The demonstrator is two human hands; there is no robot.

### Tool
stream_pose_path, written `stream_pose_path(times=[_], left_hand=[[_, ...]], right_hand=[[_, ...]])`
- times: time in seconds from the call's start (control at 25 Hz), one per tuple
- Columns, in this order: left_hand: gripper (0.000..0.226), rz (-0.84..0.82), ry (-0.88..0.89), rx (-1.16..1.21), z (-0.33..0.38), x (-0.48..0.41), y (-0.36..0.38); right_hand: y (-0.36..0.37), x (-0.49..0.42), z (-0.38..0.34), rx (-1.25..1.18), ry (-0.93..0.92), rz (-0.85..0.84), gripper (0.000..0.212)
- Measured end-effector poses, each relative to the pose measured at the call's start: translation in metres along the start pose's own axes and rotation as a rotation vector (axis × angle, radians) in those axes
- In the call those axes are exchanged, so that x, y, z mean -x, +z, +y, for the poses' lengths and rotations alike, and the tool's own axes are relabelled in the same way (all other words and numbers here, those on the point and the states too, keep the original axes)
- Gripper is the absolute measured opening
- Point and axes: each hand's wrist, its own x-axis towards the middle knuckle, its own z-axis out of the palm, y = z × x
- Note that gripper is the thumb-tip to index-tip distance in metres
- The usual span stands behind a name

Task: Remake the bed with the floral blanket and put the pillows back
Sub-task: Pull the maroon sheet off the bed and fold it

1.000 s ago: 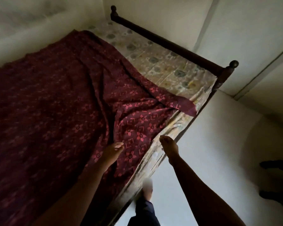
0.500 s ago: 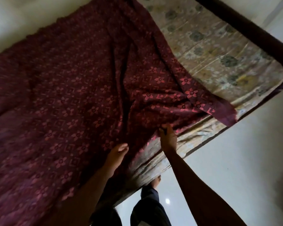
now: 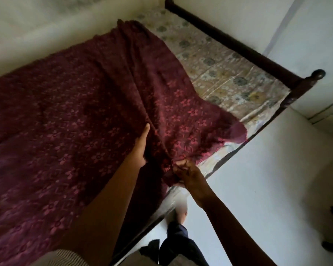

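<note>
A dark red floral blanket (image 3: 69, 120) covers most of the bed, with a long fold running down its middle and its corner hanging over the bed's near edge. My left hand (image 3: 141, 145) lies flat against that fold, fingers extended. My right hand (image 3: 185, 169) is closed on a bunched part of the blanket's edge at the side of the bed. The far end of the pale flower-patterned mattress (image 3: 225, 73) lies uncovered. No pillows are in view.
A dark wooden bed rail (image 3: 229, 41) with a round knob (image 3: 318, 73) closes the far end. Walls run along the left and far sides. White floor (image 3: 267, 169) lies to the right, with my foot (image 3: 181, 212) beside the bed frame. Dark objects sit at the right edge.
My right hand has gathered and gripped the blanket's edge lower down. My left hand has slid up the fold. The blanket's corner has shifted toward the bed's edge.
</note>
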Motion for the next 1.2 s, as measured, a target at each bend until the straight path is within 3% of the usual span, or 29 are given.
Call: stream_pose_path(times=[0.04,0.16,0.32,0.52,0.6,0.72,0.88,0.96,1.04,1.12,1.2], left_hand=[[0.108,0.036,0.030,-0.013,-0.003,0.005,-0.013],[0.057,0.110,0.256,0.018,-0.018,0.050,-0.055],[0.053,-0.056,0.448,0.003,-0.065,0.109,-0.116],[0.038,-0.197,0.589,-0.194,-0.146,0.203,-0.190],[0.040,-0.167,0.683,-0.350,-0.175,0.226,-0.218],[0.043,-0.141,0.771,-0.550,-0.212,0.256,-0.251],[0.025,-0.105,1.169,-0.938,-0.267,0.286,-0.274],[0.029,-0.139,1.128,-1.006,-0.297,0.298,-0.286],[0.041,-0.239,0.989,-0.905,-0.317,0.322,-0.301],[0.030,-0.270,0.779,-0.638,-0.332,0.353,-0.313],[0.028,-0.090,0.570,-0.265,-0.343,0.370,-0.329]], right_hand=[[0.013,0.017,0.008,0.024,-0.027,-0.019,0.008],[0.047,0.066,0.037,-0.012,-0.145,0.075,0.012],[0.081,0.125,0.073,-0.177,-0.144,0.285,0.016],[0.112,0.187,0.097,-0.596,0.047,0.323,0.025],[0.121,0.204,0.108,-0.492,0.128,0.277,0.022],[0.157,0.230,0.132,-0.265,0.293,0.100,0.036],[0.206,0.247,0.164,-0.212,0.248,0.060,0.017],[0.214,0.255,0.190,-0.077,0.151,0.158,0.022],[0.214,0.273,0.222,-0.069,0.068,0.275,0.031],[0.214,0.301,0.248,-0.103,-0.009,0.360,0.026],[0.216,0.336,0.268,-0.160,-0.061,0.341,0.025]])
